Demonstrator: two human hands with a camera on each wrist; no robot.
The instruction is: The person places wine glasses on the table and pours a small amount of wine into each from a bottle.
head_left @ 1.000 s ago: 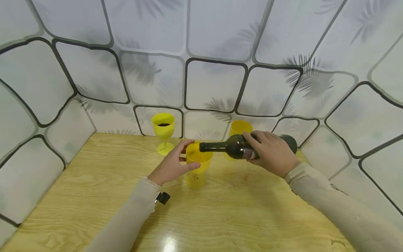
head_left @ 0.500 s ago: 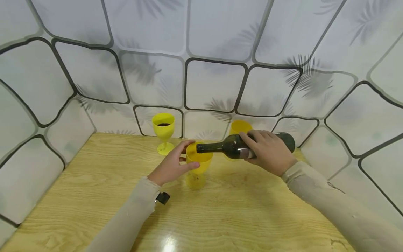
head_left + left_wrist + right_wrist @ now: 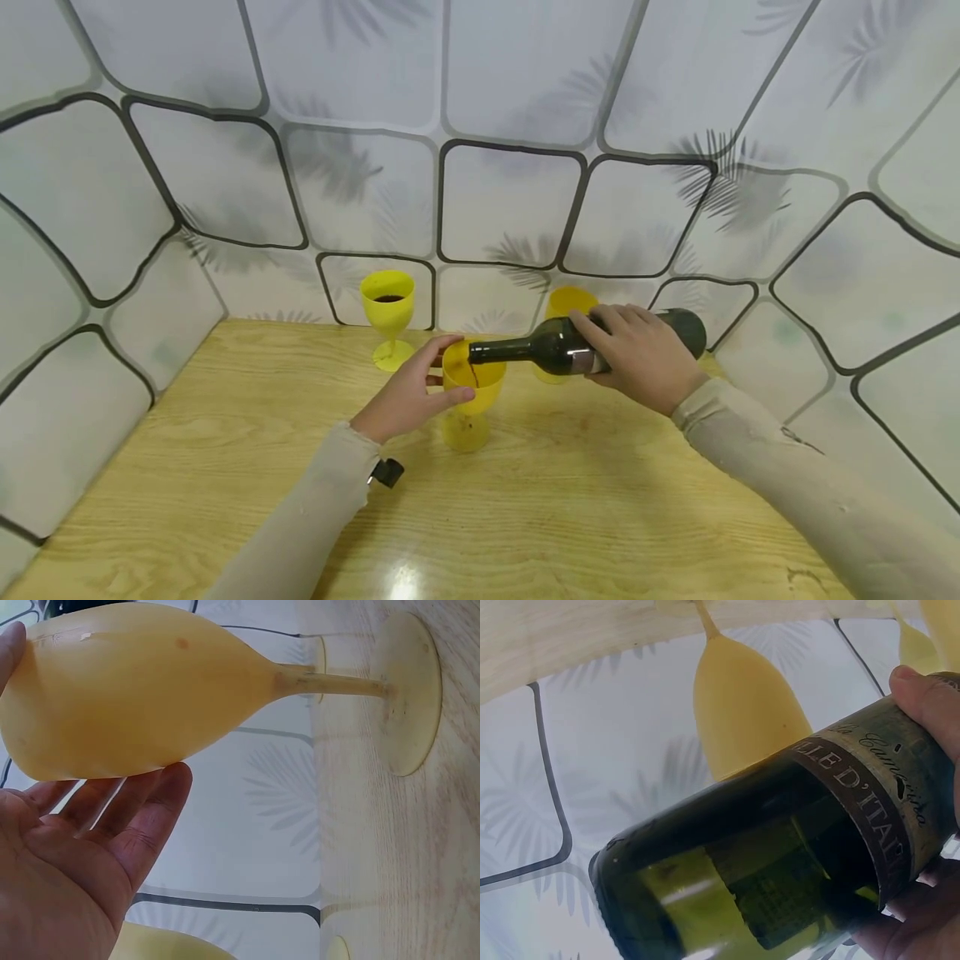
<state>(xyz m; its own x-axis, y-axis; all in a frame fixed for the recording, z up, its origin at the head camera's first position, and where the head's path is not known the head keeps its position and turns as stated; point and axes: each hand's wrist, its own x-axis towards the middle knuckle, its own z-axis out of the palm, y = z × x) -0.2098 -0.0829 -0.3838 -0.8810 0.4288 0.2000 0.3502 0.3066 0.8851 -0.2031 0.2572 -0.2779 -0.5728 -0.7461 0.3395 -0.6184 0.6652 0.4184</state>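
Tilted almost flat, a dark green wine bottle (image 3: 558, 347) lies in the grip of my right hand (image 3: 645, 358), its mouth over the rim of a yellow goblet (image 3: 474, 383). A thin dark stream runs from the mouth into the bowl. My left hand (image 3: 412, 392) holds this goblet by the bowl, thumb in front and fingers behind; its foot rests on the table. In the left wrist view, the bowl (image 3: 142, 690) sits between thumb and fingers. The right wrist view shows the bottle's printed label (image 3: 877, 795) and green glass, with fingers round it.
At the back left stands a brighter yellow goblet (image 3: 388, 304) with dark liquid in it. Another orange-yellow goblet (image 3: 572, 301) is behind the bottle, partly hidden. The wooden table (image 3: 525, 517) meets patterned walls (image 3: 517, 208) at the back and sides.
The bottle has shifted slightly left, its mouth further over the goblet. A dark stream now shows below the mouth. My left hand and the goblet keep their place.
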